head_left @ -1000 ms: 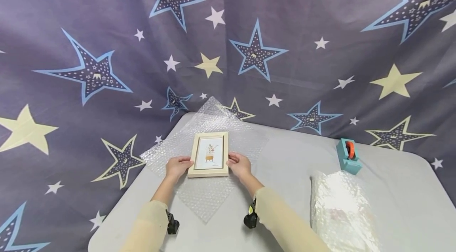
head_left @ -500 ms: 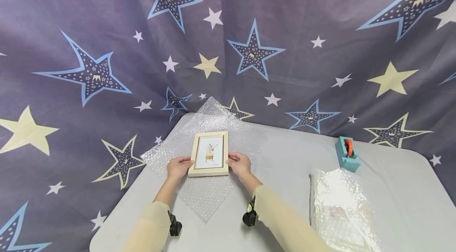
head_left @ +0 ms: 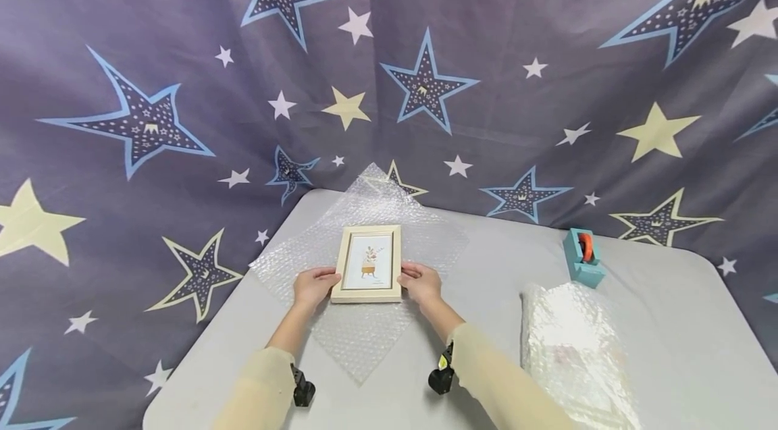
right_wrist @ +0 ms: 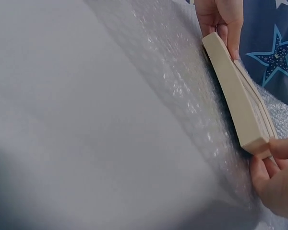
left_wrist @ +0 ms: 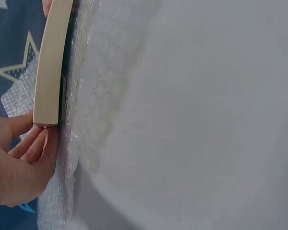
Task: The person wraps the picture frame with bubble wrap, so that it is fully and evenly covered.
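A cream picture frame [head_left: 368, 296] with a small plant print sits over the middle of a bubble wrap sheet [head_left: 358, 342], which is turned cornerwise on the table. My left hand [head_left: 314, 285] grips the frame's left edge, thumb on top and fingers beneath. On the opposite edge my right hand [head_left: 422, 281] pinches the frame the same way. Both wrist views show the frame's long side [left_wrist: 50, 67] edge-on, close over the wrap, with a dark gap of shadow below it. In the right wrist view the frame [right_wrist: 235, 96] spans between both hands.
A teal tape dispenser [head_left: 585, 271] with an orange reel stands at the right back of the grey table [head_left: 486, 261]. In front of it lies a bubble-wrapped package [head_left: 574, 356]. A star-patterned curtain [head_left: 389, 79] hangs behind the table, and the wrap's far corner rises against it.
The head view has shifted slightly, so the whole scene sits a little differently. Both hands keep their hold on the picture frame, which stays over the bubble wrap.
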Motion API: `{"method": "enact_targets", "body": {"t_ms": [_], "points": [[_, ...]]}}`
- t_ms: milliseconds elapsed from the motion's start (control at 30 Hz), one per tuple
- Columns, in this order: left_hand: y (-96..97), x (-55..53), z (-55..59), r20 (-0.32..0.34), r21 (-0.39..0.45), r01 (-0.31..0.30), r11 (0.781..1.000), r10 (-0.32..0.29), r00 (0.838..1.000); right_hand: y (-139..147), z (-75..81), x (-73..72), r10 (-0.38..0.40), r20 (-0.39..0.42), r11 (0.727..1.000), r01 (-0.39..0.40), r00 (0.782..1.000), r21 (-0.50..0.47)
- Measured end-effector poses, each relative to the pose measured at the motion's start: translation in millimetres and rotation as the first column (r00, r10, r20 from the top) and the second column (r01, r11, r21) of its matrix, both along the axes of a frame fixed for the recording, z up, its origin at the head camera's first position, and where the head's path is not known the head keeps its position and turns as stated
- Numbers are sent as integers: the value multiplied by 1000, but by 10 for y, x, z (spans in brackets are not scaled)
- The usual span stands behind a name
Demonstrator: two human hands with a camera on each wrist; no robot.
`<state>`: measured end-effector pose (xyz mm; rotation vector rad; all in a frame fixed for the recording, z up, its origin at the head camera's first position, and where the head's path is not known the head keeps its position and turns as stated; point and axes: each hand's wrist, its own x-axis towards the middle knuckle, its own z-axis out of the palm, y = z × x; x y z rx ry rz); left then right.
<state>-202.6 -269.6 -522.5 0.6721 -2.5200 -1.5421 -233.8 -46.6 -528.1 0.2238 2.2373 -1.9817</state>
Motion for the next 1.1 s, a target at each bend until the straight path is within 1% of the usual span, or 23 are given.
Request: {"method": "enact_targets", "body": {"t_ms": [133,233,367,467,600,733,833,933,1100], "points": [[130,-19,-21,4,-6,17,1000,-17,1000,115,8,36,-40,7,999,40,999,10],[204,-35,-29,-6,7,21,1000,-21,1000,193,22,52,-50,10,999,49,999,22],[259,-32,-26,-22,34,16,999,-16,1000,252,16,64,-46,-1,999,46,999,25],[277,-26,-28,-26,32,16,999,-15,1000,251,-10,72,-56,-6,997,57,998,42],[251,-19,-25,-34,-4,5,1000,-5,999,197,-11,67,-64,-14,996,64,998,69],[246,-1,-37,-55,-41,-8,999,6,998,170,4,86,-51,-34,994,54,998,92],[247,3,-38,-60,-47,-7,999,4,998,159,5,94,-46,-39,992,50,998,118],[246,1,-27,-56,-66,14,998,-18,998,160,-2,93,-50,-34,990,54,998,132],[232,-28,1,-53,-166,73,984,-82,995,178,-3,78,-56,-34,992,59,998,109]]}}
